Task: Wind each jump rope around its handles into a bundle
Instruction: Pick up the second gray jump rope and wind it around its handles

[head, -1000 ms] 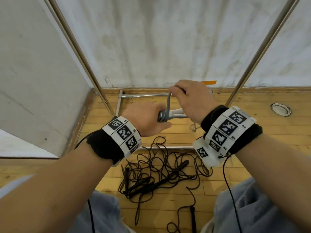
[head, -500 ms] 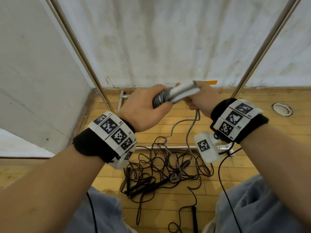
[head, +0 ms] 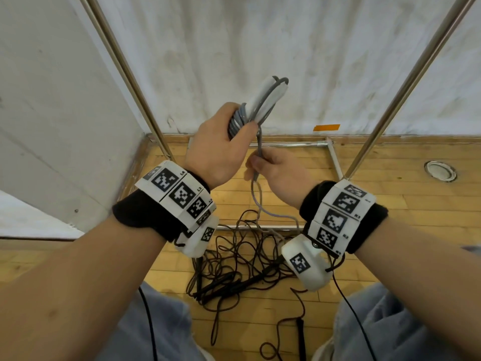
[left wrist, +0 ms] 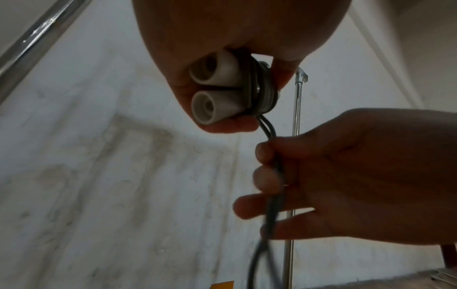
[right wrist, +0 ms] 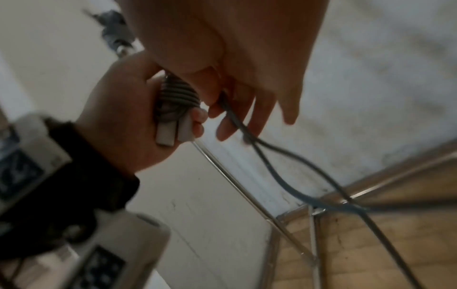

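Observation:
My left hand [head: 221,147] grips two white jump-rope handles [head: 265,100] held side by side and tilted up to the right, with several turns of grey rope [head: 238,119] wound round them. The handle ends [left wrist: 212,88] show in the left wrist view, the grey coils [right wrist: 176,95] in the right wrist view. Just below, my right hand [head: 276,173] pinches the doubled grey rope [left wrist: 272,176], which hangs in a loop [head: 263,204] toward the floor. A tangle of black jump ropes [head: 234,267] lies on the floor between my knees.
Slanted metal poles [head: 125,71] [head: 406,84] and floor rails [head: 286,145] frame the wooden floor [head: 390,199] against white walls. A round floor fitting [head: 440,171] sits at the right. An orange tape strip [head: 326,127] marks the wall base.
My left hand has lifted and tilted the handles upward. My right hand has left the handles, dropped below them and now pinches the hanging grey rope.

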